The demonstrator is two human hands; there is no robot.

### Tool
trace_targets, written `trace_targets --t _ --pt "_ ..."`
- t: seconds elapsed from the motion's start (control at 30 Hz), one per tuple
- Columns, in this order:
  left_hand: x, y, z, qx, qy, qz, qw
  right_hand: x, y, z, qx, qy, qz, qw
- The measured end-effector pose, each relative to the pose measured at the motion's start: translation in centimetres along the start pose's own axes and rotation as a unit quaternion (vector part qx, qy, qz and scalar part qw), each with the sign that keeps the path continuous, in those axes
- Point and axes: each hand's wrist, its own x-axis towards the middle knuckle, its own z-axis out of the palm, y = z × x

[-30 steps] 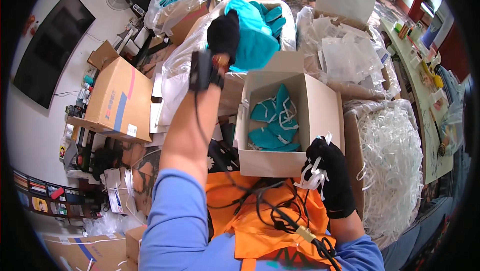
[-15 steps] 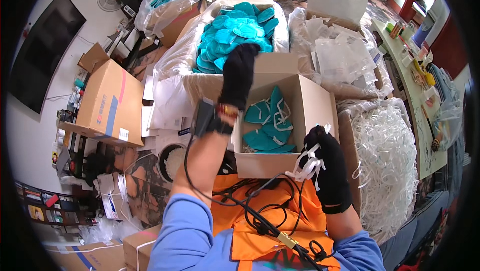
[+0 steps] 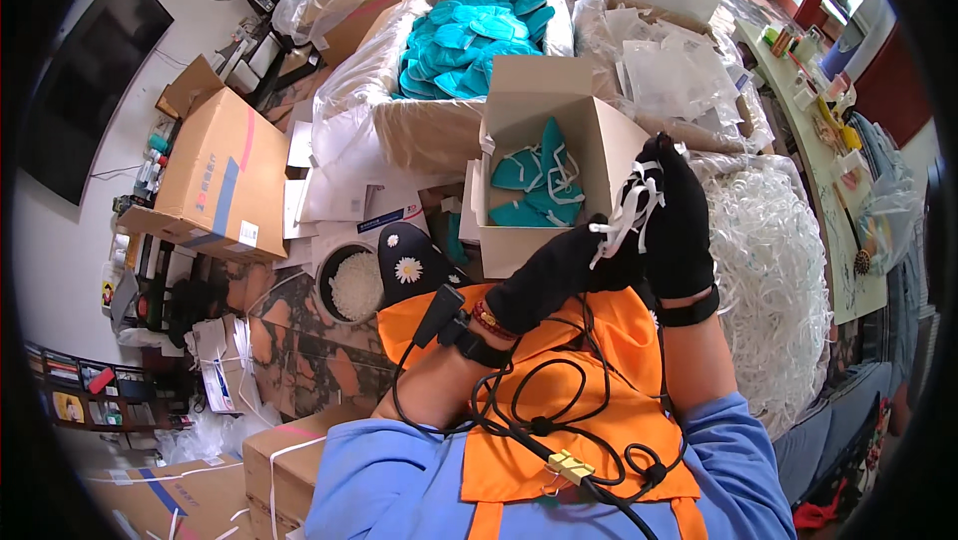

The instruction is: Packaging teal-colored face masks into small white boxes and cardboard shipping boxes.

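While your right fingers (image 3: 667, 166) pinch the bunched white straps (image 3: 631, 213) beside your left hand (image 3: 549, 275), whose grip I can't make out, those dangling ends could snag the black cable (image 3: 542, 426) looped loosely over your orange apron (image 3: 491, 475).

Head-worn fisheye view, facing downward

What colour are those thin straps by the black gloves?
White. The thin straps show best in the head view.

Black gloves (image 3: 681, 241) cover the hands (image 3: 544, 278), worn with blue sleeves (image 3: 384, 470), an orange apron (image 3: 494, 485) and black cables (image 3: 515, 430).
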Motion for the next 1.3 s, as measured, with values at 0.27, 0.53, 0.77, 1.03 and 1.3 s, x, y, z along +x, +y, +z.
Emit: trace_targets --t 0.27,0.53,0.77,1.03,1.3 --pt "0.6 2.5 -1.1 -0.464 0.000 -0.311 0.830 -1.2 0.6 -0.3 -0.222 0.019 -0.129 0.966" --pt "1.1 1.3 -1.3 -0.321 -0.043 -0.282 0.903 -1.7 -0.6 0.8 -0.150 -0.030 -0.020 0.988" --pt "-0.2 2.8 -1.4 -0.195 -0.061 -0.170 0.964 -0.7 -0.7 -0.1 -0.237 -0.001 -0.058 0.970" --pt "0.1 1.1 -1.1 -0.133 -0.115 -0.157 0.972 -1.8 -0.4 1.4 -0.292 -0.017 -0.077 0.953" --pt "-0.1 3.0 -1.7 0.132 -0.078 0.006 0.988 -0.8 0.2 -2.9 -0.152 0.014 -0.084 0.985"
